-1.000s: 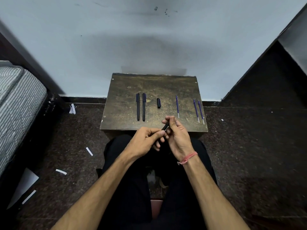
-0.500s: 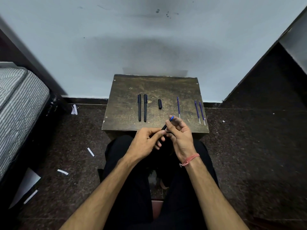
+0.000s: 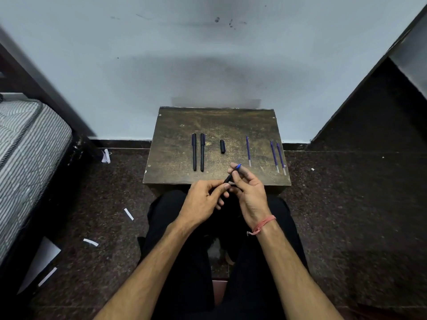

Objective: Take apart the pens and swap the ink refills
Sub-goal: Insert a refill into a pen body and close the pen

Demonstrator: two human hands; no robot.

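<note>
1. Table (image 3: 175, 167) sits mid-frame, far edge tight to the wall; bare top at its far half and btw the cap (image 3: 222, 146) and the refills.
2. Both hands hover over the near table edge, centre frame. L hand (image 3: 203, 202) pinches the black barrel (image 3: 228, 179) w/ thumb and fingers curled round it.
3. R hand (image 3: 248, 190) grips the blue refill (image 3: 238, 166) at its tip, fingertips closed on it.
4. Vs a sec ago: blue refill now sticks out past the barrel, R hand has pulled up and away; before only black showed.
5. Two whole pens (image 3: 198, 151) lie side by side, left of centre on the table, just apart.
6. Short black cap right of them, alone.
7. Three loose refills (image 3: 248, 150) at the table's right, thin purple rods w/ pale tips; right two close together, near the edge.
8. Tabletop worn, dark, speckled gold; floor dark speckled stone w/ paper scraps (image 3: 128, 214) lower left.
</note>
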